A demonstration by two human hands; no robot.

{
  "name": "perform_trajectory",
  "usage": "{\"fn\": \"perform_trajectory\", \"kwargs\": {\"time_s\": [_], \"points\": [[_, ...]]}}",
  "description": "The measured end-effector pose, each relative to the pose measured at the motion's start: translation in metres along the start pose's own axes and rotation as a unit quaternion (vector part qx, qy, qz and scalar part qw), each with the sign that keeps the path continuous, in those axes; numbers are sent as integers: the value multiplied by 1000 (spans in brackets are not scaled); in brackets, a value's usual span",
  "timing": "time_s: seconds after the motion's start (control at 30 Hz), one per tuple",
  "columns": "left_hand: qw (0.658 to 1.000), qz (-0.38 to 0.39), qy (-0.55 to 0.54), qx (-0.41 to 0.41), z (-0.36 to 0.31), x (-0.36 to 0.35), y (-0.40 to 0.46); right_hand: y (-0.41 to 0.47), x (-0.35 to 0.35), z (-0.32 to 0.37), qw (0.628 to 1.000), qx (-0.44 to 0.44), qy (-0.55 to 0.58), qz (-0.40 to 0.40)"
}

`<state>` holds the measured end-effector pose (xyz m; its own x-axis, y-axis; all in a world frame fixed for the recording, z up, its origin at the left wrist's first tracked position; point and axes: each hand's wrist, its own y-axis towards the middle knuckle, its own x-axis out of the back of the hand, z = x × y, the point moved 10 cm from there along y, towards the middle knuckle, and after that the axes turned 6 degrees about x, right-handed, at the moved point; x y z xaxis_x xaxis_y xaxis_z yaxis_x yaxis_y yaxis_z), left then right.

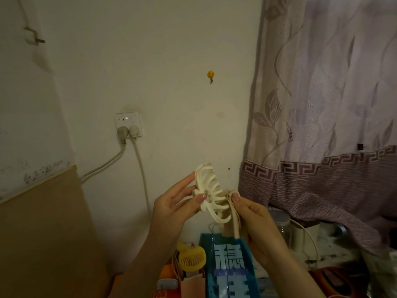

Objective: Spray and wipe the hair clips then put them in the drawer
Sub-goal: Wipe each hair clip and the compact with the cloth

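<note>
While pinched, hair clip (pixel 211 193) teeth rightward, upright.

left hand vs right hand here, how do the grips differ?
The left hand pinches the cream claw clip at its hinge end, other fingers extended; the right hand pinches a beige cloth against the clip's teeth. The left hand steadies the clip; the right hand appears to wipe. Both are raised before the wall.
</note>
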<state>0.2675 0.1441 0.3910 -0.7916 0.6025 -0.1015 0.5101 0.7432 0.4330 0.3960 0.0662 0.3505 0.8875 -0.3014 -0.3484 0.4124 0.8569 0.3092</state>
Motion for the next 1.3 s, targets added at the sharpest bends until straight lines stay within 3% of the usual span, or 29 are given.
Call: {"fn": "perform_trajectory", "kwargs": {"time_s": [0.23,0.4,0.83,1.3], "points": [[1000,-15,-11,8,8,4,2,-2,-2,-3,1000,10,-3,12],[998,-27,54,9,8,8,4,-1,4,-3,999,35,-15,-6],[983,-71,163,42,-4,18,13,1,12,15,968,168,-185,-15],[990,-89,56,98,17,25,10,-5,8,15,938,214,-273,-2]]}}
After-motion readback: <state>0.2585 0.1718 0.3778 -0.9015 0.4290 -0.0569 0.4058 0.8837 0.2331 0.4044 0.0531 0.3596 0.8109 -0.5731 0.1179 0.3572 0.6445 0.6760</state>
